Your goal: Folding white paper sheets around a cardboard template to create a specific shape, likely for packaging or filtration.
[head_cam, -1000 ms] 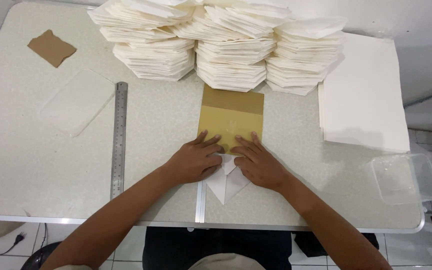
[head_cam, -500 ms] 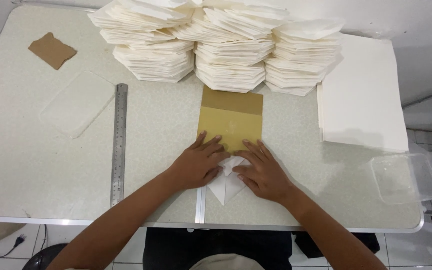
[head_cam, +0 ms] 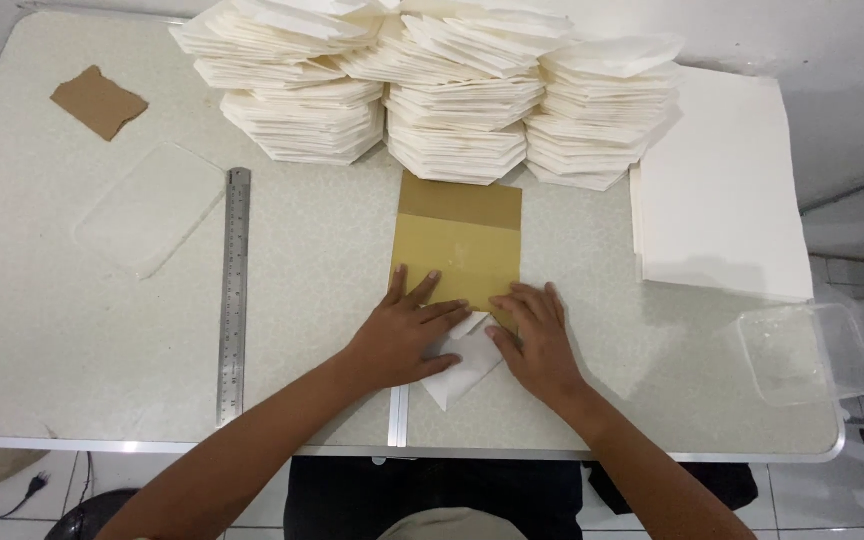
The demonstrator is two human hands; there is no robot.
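Observation:
My left hand [head_cam: 404, 335] and my right hand [head_cam: 537, 340] both lie flat on a white folded sheet of paper [head_cam: 464, 365] near the table's front edge. The sheet ends in a point toward me and rests partly over the near edge of a brown cardboard template [head_cam: 457, 240]. Fingers of both hands spread across the fold where the white paper meets the cardboard. Most of the white sheet is hidden under my palms.
Three tall stacks of folded white papers [head_cam: 452, 85] stand at the back. A pile of flat white sheets [head_cam: 717, 190] lies at the right, beside a clear plastic container [head_cam: 802, 350]. A steel ruler [head_cam: 233, 290], a clear lid [head_cam: 147, 205] and a cardboard scrap [head_cam: 98, 100] lie at the left.
Both hands have shifted slightly over the white paper, pressing it; the left hand's fingers now reach further onto the cardboard. Nothing else moved.

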